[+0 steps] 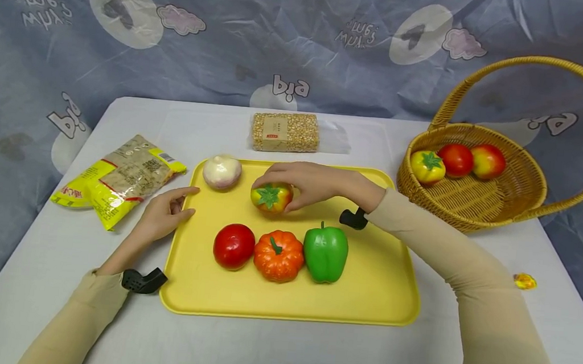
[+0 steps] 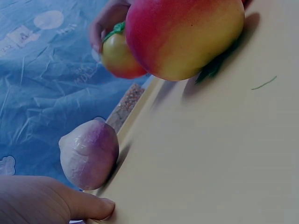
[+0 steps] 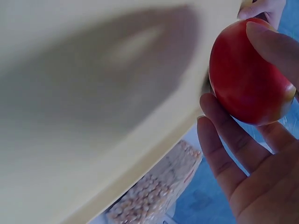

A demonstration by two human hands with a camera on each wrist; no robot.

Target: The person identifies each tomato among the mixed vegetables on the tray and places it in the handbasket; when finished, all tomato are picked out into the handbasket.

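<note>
My right hand (image 1: 312, 182) holds a yellow-red toy tomato (image 1: 271, 197) with a green star-shaped calyx over the upper middle of the yellow tray (image 1: 364, 302). In the right wrist view, thumb and fingers lie around its red side (image 3: 247, 74). My left hand (image 1: 162, 215) touches the tray's left rim with fingers extended, its thumb (image 2: 96, 206) on the edge. A white-and-purple garlic bulb (image 1: 222, 172) sits in the tray's upper left corner. Lower down stand a red tomato (image 1: 234, 246), an orange pumpkin (image 1: 279, 256) and a green bell pepper (image 1: 325, 254) in a row.
A wicker basket (image 1: 474, 216) with a tall handle stands at right, holding three toy fruits (image 1: 456, 160). Behind the tray lies a bag of kernels (image 1: 290, 133). Yellow packets (image 1: 124, 177) lie at left. A small yellow-orange item (image 1: 525, 281) is on the right tabletop.
</note>
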